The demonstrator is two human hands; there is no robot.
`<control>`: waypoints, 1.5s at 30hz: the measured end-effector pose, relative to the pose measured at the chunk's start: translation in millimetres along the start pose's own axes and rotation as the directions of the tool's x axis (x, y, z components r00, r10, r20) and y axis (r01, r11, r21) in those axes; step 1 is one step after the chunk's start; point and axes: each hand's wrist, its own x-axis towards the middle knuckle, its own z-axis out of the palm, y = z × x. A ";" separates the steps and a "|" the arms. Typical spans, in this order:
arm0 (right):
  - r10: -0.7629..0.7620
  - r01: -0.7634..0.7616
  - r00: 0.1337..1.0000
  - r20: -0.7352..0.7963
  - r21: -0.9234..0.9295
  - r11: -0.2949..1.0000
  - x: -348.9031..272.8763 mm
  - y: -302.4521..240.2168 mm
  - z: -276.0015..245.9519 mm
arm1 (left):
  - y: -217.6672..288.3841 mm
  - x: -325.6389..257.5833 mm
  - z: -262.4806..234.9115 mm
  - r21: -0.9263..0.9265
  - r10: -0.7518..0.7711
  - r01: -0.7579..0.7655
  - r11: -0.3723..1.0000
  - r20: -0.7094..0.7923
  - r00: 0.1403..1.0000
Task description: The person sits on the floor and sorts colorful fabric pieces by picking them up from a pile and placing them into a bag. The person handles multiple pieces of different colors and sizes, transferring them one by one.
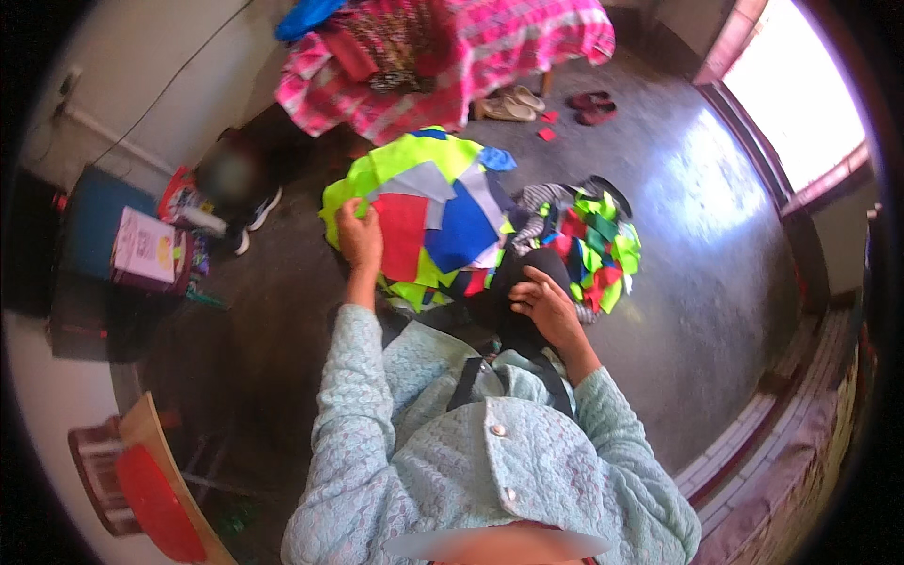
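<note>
Fabric pieces (428, 221), bright and many-coloured, heaped on the floor (716, 235) before a seated person.

The yellow-green, blue, red and grey cuts lie overlapping; a smaller pile of scraps (598, 250) sits just to their right. The left hand (360, 235) rests on the big heap, fingers curled at a red piece (403, 234). The right hand (544, 306) lies loosely spread on dark cloth, holding nothing.

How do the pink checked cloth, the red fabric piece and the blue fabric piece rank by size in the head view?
1. Pink checked cloth, clearly largest, though farther away.
2. Blue fabric piece and red fabric piece look alike; both are partly covered, so no ranking.
</note>
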 end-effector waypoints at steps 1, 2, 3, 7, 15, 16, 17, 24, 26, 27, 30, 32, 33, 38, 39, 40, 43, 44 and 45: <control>0.010 -0.010 1.000 -0.004 0.016 1.000 0.3 -0.9 0.8 | 4.5 -0.7 1.0 -0.052 -0.021 0.022 0.998 0.017 1.000; 0.012 -0.012 1.000 0.001 0.026 1.000 1.4 -0.1 1.7 | 7.9 -1.0 -1.0 -0.020 -0.069 0.070 0.997 0.068 0.995; 0.014 -0.014 1.000 0.009 0.033 0.999 2.5 -0.4 2.1 | 12.1 -1.5 -4.4 0.012 -0.117 0.116 0.993 0.114 0.987; 0.008 -0.011 0.999 0.045 0.071 0.997 2.1 0.6 -1.1 | 3.8 4.7 1.2 0.128 0.024 -0.037 0.991 0.101 0.995; 0.015 -0.017 1.000 0.023 0.112 0.994 -0.1 -1.9 -3.7 | -17.4 17.8 11.3 -0.273 -0.238 0.269 0.924 0.142 0.961; 0.015 -0.016 1.000 0.011 0.115 0.993 -0.7 -2.4 -3.7 | -12.2 17.1 11.6 -0.338 -0.252 0.294 0.894 0.162 0.954; 0.011 -0.012 1.000 0.008 0.115 0.993 -1.0 -2.8 -4.2 | -6.8 16.6 12.3 -0.331 -0.262 0.299 0.895 0.153 0.953; -0.034 0.025 0.999 0.041 0.199 0.980 -0.7 -5.2 -2.2 | 78.0 4.7 14.7 0.254 0.359 -0.371 0.893 0.095 0.928; -0.046 0.032 0.998 0.051 0.238 0.971 0.4 -5.2 -3.1 | 88.7 0.3 29.8 0.257 0.423 -0.480 0.838 0.249 0.871; -0.047 0.033 0.998 0.051 0.253 0.967 0.7 -6.0 -3.9 | 92.2 -2.3 39.2 0.268 0.432 -0.508 0.819 0.296 0.852; -0.067 0.042 0.996 0.062 0.343 0.938 -2.5 -9.6 -6.1 | 90.6 -6.3 65.6 0.333 0.434 -0.586 0.738 0.430 0.791; -0.073 0.046 0.996 0.057 0.376 0.925 -6.1 -18.6 -11.5 | 82.6 -8.7 73.7 0.409 0.401 -0.592 0.695 0.463 0.790; -0.105 0.077 0.993 0.055 0.373 0.924 -8.2 -23.6 -19.6 | 83.3 -10.4 79.1 0.436 0.389 -0.603 0.668 0.486 0.783; -0.122 0.196 0.958 -0.260 0.285 0.938 -15.6 -49.6 -98.6 | 89.0 -12.5 79.2 0.427 0.430 -0.614 0.664 0.454 0.781; -0.105 0.195 0.921 -0.376 0.209 0.958 -15.8 -48.9 -119.0 | 88.0 -13.7 79.9 0.430 0.418 -0.610 0.665 0.462 0.782; -0.077 0.167 0.869 -0.488 0.145 0.975 -16.8 -44.2 -143.5 | 87.6 -13.7 80.3 0.434 0.406 -0.606 0.667 0.470 0.784; -0.033 0.005 0.720 -0.693 -0.043 0.999 -14.2 -29.9 -200.4 | 92.4 -13.7 78.6 0.435 0.401 -0.607 0.665 0.478 0.782; -0.034 -0.070 0.697 -0.716 -0.115 0.991 -12.9 -27.2 -210.0 | 91.6 -13.5 78.8 0.426 0.405 -0.610 0.668 0.480 0.778; -0.063 -0.106 0.677 -0.733 -0.182 0.978 -6.4 -24.1 -221.1 | 90.6 -13.2 79.6 0.421 0.404 -0.609 0.672 0.480 0.779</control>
